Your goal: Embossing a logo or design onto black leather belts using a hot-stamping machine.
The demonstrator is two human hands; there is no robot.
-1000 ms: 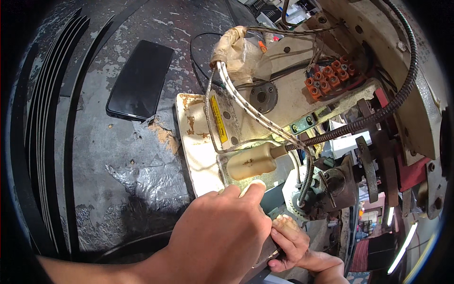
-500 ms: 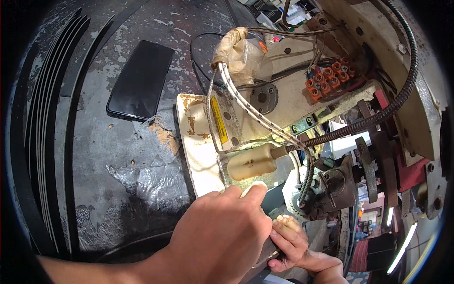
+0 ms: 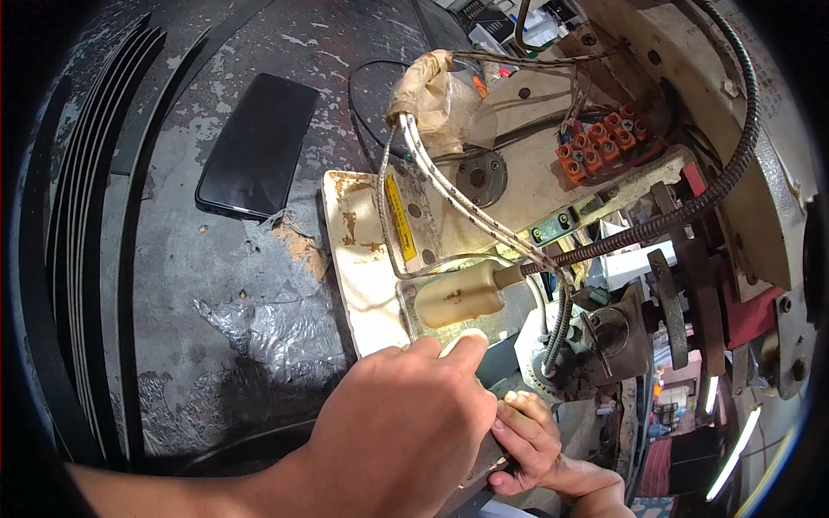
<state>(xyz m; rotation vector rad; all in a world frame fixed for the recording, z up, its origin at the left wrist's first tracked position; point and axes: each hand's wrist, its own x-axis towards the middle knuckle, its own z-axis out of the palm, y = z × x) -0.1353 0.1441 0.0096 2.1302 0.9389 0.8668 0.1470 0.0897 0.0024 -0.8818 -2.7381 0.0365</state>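
Note:
My left hand (image 3: 404, 416) is closed, knuckles up, against the near edge of a cream metal machine (image 3: 361, 298). Whatever it grips is hidden beneath the fingers. Close beside it, my right hand (image 3: 528, 442) is curled with fingers pressed together; what they pinch cannot be made out. Just beyond the left hand lies a cream plastic cylinder (image 3: 459, 299), joined to a dark ribbed flexible conduit (image 3: 639, 237). Braided wires (image 3: 471, 211) run over the machine to a metal fitting (image 3: 609, 341) on the right. Their far ends are bundled in tan tape (image 3: 423, 82).
A black phone (image 3: 257, 147) lies on the worn grey table (image 3: 173, 285). Long dark strips (image 3: 82, 259) stand curved along the left side. An orange terminal block (image 3: 602, 145) sits on the machine's far part. Dark discs (image 3: 699, 302) stick out at the right.

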